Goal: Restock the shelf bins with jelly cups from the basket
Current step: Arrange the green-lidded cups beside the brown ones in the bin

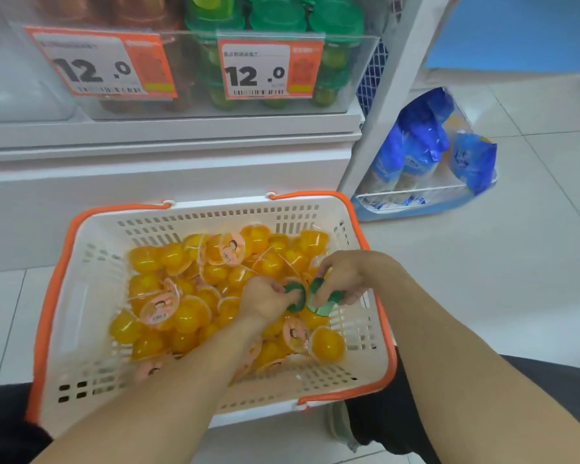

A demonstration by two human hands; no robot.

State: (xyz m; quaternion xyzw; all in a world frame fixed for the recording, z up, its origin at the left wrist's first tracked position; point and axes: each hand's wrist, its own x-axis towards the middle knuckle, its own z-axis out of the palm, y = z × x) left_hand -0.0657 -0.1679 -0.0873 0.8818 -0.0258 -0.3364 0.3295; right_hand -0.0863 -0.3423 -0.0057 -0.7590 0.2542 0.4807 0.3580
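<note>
Green jelly cups, half-hidden in both hands, above basket.

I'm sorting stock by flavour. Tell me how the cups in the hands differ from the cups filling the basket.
The green jelly cups are green; the orange jelly cups are yellow-orange. The green ones are few, one gripped in the left hand and one in the right hand; the orange ones lie loose in a heap in the basket. Both kinds look like small see-through plastic cups.
</note>
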